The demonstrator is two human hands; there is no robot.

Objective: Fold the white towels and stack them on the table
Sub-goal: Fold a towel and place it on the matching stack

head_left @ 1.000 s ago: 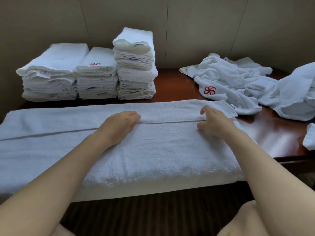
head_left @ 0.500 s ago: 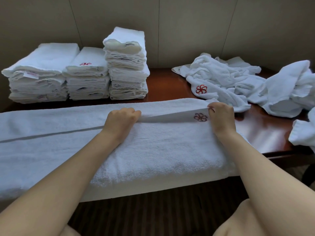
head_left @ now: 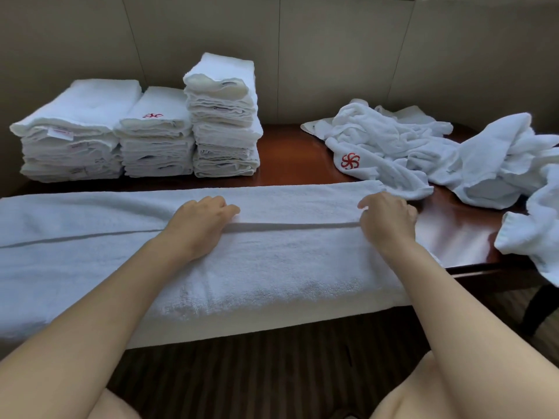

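A long white towel (head_left: 272,267) lies spread lengthwise across the front of the dark wooden table (head_left: 287,158), its near edge hanging over the table front. A folded-over edge runs along its middle. My left hand (head_left: 202,225) grips that edge near the towel's middle, fingers curled on it. My right hand (head_left: 385,219) pinches the same edge at the towel's right end. Three stacks of folded white towels (head_left: 151,137) stand at the back left; the right stack is tallest.
A heap of unfolded white towels (head_left: 423,152) with a red flower logo lies at the back right, spilling over the table's right edge (head_left: 538,231). A beige panelled wall stands close behind. A table leg shows at the lower right; dark striped carpet lies below.
The folded flap, lifted half a second ago with a red logo showing, now lies flat again and the logo is hidden. Both hands stay on the fold edge.
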